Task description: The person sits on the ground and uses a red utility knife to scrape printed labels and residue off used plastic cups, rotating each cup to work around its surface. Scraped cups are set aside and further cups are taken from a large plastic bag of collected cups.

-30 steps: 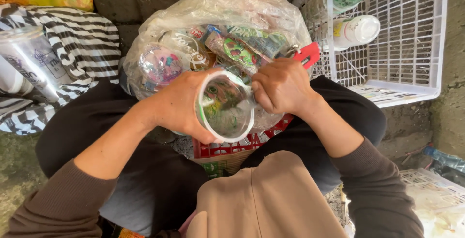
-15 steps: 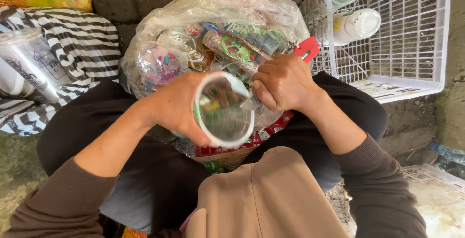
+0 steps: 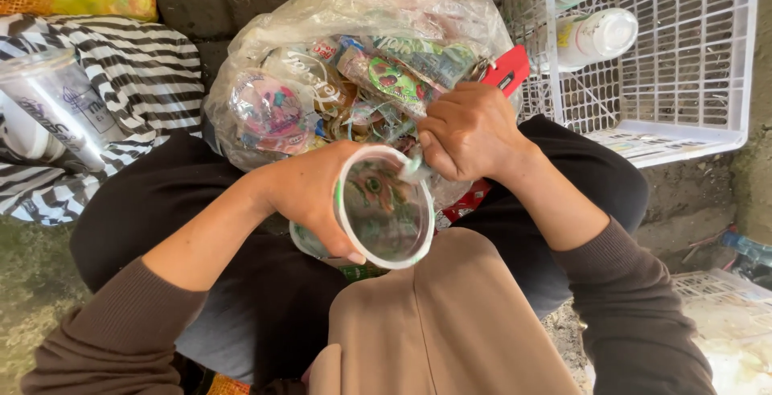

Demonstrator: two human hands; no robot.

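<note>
My left hand [image 3: 310, 190] grips a clear plastic cup [image 3: 384, 210] with a green printed side, its mouth turned up toward me. My right hand [image 3: 466, 131] is closed around a red-handled cutter [image 3: 505, 69] and also pinches something pale at the cup's far rim. Both hands hover over my lap, just in front of a clear plastic bag [image 3: 354, 57] stuffed with colourful wrappers and cup pieces.
A white plastic crate [image 3: 683, 57] at the upper right holds a white bottle [image 3: 595, 35]. A striped black-and-white bag [image 3: 129, 65] with clear cups [image 3: 56, 106] sits at the left. More plastic lies at the lower right [image 3: 724, 323].
The cup has come closer to me and tilted so its open mouth faces up. My right hand stays at its rim with the cutter.
</note>
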